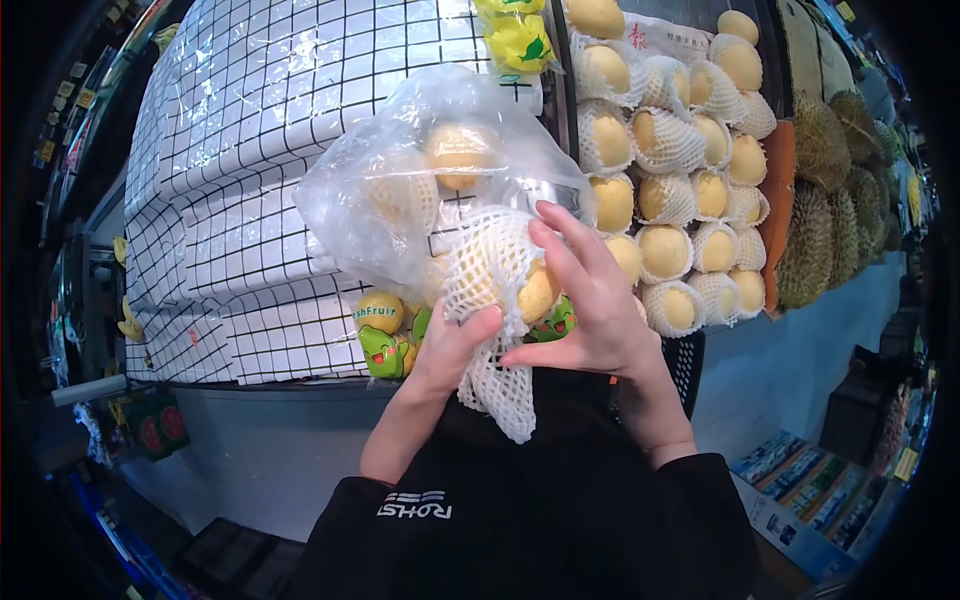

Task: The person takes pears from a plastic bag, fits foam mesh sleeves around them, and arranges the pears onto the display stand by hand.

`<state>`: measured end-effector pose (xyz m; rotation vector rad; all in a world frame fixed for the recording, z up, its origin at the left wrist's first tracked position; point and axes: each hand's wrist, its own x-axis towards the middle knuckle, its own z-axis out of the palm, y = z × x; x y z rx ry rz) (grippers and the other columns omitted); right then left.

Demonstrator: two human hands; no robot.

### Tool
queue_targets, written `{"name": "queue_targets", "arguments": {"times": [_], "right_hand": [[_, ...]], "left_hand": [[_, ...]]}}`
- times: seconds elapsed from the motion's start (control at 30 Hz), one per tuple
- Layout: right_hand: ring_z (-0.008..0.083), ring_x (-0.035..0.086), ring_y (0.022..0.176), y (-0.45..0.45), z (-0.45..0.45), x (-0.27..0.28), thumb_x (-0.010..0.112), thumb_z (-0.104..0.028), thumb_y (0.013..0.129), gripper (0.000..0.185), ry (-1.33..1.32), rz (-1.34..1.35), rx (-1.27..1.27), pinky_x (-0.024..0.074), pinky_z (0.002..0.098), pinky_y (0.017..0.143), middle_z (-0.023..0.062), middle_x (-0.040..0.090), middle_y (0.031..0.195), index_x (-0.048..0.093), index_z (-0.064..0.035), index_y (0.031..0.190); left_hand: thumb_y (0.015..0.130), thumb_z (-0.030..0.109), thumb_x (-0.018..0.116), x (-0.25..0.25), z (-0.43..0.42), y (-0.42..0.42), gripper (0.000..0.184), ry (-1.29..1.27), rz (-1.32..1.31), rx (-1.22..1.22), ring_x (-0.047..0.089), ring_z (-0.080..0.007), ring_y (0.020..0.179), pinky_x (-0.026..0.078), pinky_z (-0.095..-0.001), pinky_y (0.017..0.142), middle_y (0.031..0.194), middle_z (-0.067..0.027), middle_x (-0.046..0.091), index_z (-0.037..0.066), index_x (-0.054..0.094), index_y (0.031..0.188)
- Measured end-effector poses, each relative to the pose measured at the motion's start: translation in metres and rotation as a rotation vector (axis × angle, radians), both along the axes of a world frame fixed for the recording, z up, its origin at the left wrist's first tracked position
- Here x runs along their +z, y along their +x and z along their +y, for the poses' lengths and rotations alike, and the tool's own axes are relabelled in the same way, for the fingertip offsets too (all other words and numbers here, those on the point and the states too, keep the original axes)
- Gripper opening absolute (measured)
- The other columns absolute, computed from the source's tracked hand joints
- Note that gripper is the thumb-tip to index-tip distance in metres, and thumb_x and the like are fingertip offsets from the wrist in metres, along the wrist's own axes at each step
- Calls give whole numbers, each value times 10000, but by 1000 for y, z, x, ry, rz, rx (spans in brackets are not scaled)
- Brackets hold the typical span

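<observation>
My left hand (450,345) is closed around a white foam net (490,265), its thumb pressed on the mesh. Inside the net is a yellow pear-like fruit (540,292), bare on its right side. The net's loose tail hangs down toward my front. My right hand (595,310) curves around the fruit's right side with thumb and fingers spread; the fingertips are close to the net, and contact is hard to make out. Just beyond lies a clear plastic bag (350,190), with a yellow fruit (460,155) and a netted fruit (400,195) showing through.
Rows of netted yellow fruit (665,250) fill a box on the right, beside spiky durians (805,250). A white grid-patterned cover (250,230) spreads over the left display. Printed green-and-yellow packaging (383,350) lines the front edge; more (517,40) is at the back.
</observation>
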<state>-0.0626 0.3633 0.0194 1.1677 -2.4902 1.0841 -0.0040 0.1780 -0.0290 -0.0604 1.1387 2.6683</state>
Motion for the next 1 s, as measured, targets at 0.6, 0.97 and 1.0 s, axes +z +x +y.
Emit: {"name": "queue_targets", "arguments": {"times": [0.6, 0.97, 1.0], "right_hand": [[340, 525, 1213, -48, -17, -37, 783, -83, 610, 760, -263, -453, -168, 424, 387, 1016, 215, 551, 1254, 459, 14, 1291], [415, 529, 1153, -52, -27, -44, 798, -181, 653, 769, 285, 66, -349, 478, 450, 936, 248, 509, 1303, 493, -83, 1352], [423, 539, 1124, -53, -28, -44, 809, -181, 652, 783, 311, 91, -338, 497, 448, 903, 262, 489, 1306, 486, -82, 1358]], "left_hand": [[859, 255, 747, -4, -2, -2, 689, -761, -5, -22, 608, -108, 1037, 449, -313, 960, 979, -126, 691, -86, 433, 1370], [817, 108, 768, -3, -25, 7, 173, -1525, 353, 294, 700, -284, 683, 517, -308, 611, 786, -163, 700, -4, 685, 919], [817, 108, 768, -5, -26, 7, 173, -1527, 351, 288, 700, -284, 683, 517, -308, 611, 786, -163, 700, -4, 685, 919]]}}
